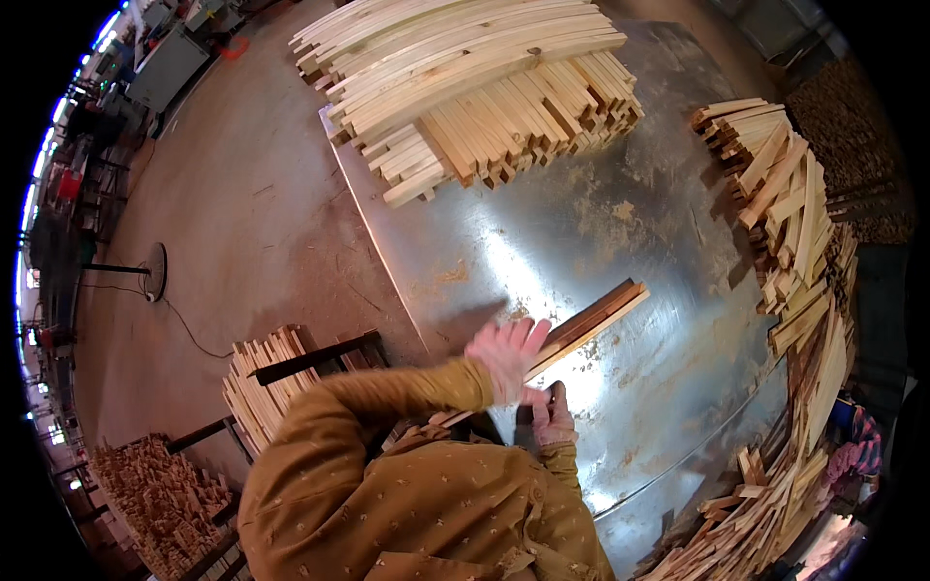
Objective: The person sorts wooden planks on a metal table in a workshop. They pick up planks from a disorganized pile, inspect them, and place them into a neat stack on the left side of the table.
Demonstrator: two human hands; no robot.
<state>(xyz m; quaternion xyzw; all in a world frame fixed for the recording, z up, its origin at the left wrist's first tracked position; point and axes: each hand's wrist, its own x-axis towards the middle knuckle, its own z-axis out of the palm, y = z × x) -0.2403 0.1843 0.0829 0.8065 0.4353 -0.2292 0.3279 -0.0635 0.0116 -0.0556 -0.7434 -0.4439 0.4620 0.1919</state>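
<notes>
A small bundle of long wooden strips [593,327], with a dark reddish-brown face and a pale edge, slants across the metal tabletop. At its near part is my left hand [506,356], slightly blurred, with fingers stretched and spread beside the strips and the thumb pointing right. Just below, close to the left thumb, my right hand [554,426] has its fingers curled together. Something small and dark shows at its fingertips; its kind cannot be made out. My left forearm crosses in front of my body and hides the near ends of the strips.
A large stack of pale strips [475,82] covers the table's [455,242] far end. Loose strips [790,213] pile along the right side. Left and below stand a rack with strips [257,387] and a heap of offcuts [165,494]. Another person's sleeve [865,450] shows at right.
</notes>
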